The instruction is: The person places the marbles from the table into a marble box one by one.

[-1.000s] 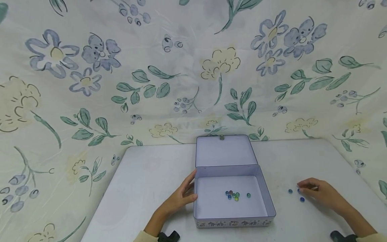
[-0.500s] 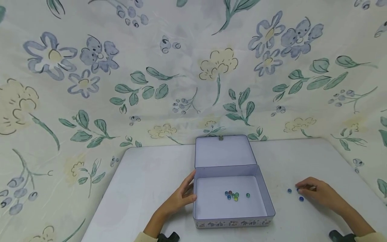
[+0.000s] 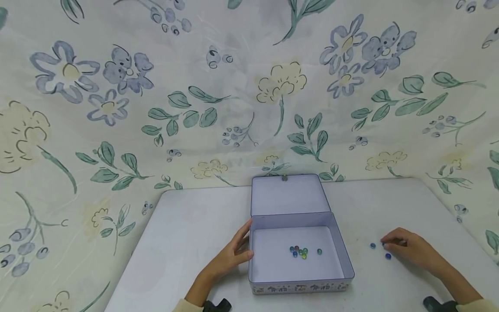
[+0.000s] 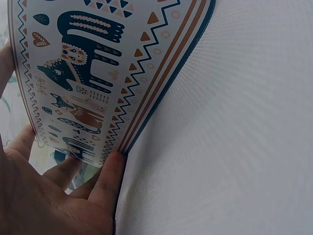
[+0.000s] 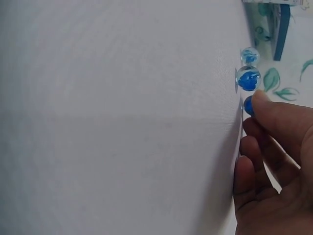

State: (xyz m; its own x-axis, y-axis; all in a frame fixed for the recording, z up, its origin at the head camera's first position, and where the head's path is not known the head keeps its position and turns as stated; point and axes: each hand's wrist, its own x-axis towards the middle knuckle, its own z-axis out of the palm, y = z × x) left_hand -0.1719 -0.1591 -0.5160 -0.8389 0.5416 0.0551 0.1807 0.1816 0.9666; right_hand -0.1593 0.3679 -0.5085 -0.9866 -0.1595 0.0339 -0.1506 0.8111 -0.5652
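Mid-collection: left hand [image 3: 230, 255] lies flat-fingered against the open tin [image 3: 300, 284], right hand [image 3: 409, 248] pinches one blue marble [image 5: 248, 105] on the table [image 3: 187, 242] beside two others; next, probably lift and carry it over the rim.

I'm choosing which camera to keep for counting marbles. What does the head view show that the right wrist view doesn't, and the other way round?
Only the head view shows the open tin with a cluster of marbles inside, and the left hand resting against its left wall. Only the right wrist view shows the blue swirls inside the loose marbles and a fingertip touching one. Both show the right hand at three blue marbles on the white table.
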